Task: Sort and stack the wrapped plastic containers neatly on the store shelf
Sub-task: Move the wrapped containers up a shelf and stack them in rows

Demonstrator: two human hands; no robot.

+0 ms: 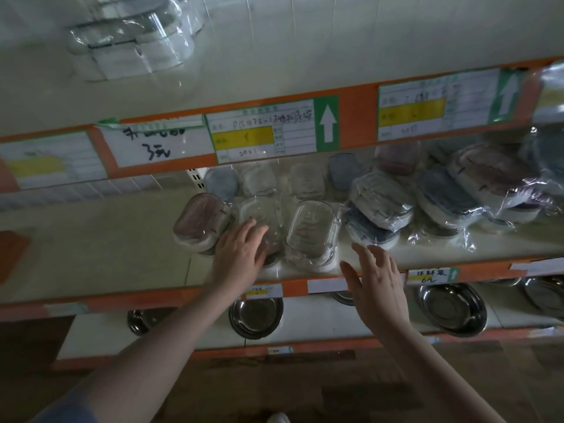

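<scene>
Several wrapped plastic containers lie on the middle shelf [128,248]. At the front stand a pink-lidded container [200,222], a clear one [259,213] and another clear one [312,232] side by side. My left hand [239,253] rests flat on the middle clear container with its fingers straight. My right hand [377,280] hovers open at the shelf's front edge, just right of the second clear container, touching nothing. To the right, grey and blue containers [380,203] and a purple-lidded stack [491,175] lie tilted in a loose heap.
More containers [306,180] stand in a back row. The upper shelf holds wrapped white containers [134,44]. Price labels [262,129] line the orange shelf edges. Steel bowls [451,311] sit on the lower shelf. The left part of the middle shelf is bare.
</scene>
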